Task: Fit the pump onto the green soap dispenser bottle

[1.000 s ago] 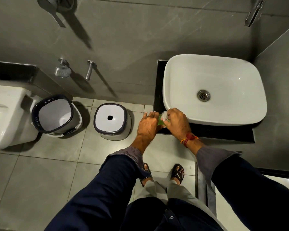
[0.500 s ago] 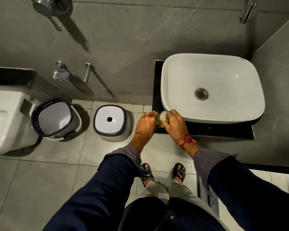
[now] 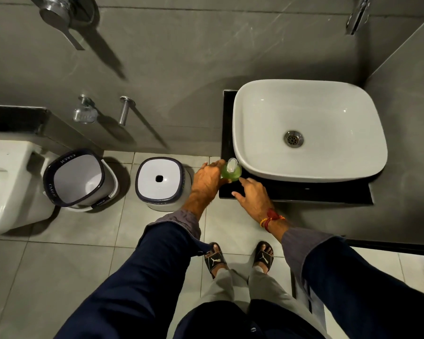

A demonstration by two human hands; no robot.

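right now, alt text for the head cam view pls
Seen from above, a left hand holds a green soap bottle with its pump on top, at the corner of a black counter beside a white basin; the right hand hovers open nearby.

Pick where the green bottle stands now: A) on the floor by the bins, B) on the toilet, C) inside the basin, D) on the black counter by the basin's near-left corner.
D: the bottle stands on the black counter at the basin's corner, the left hand against its side.
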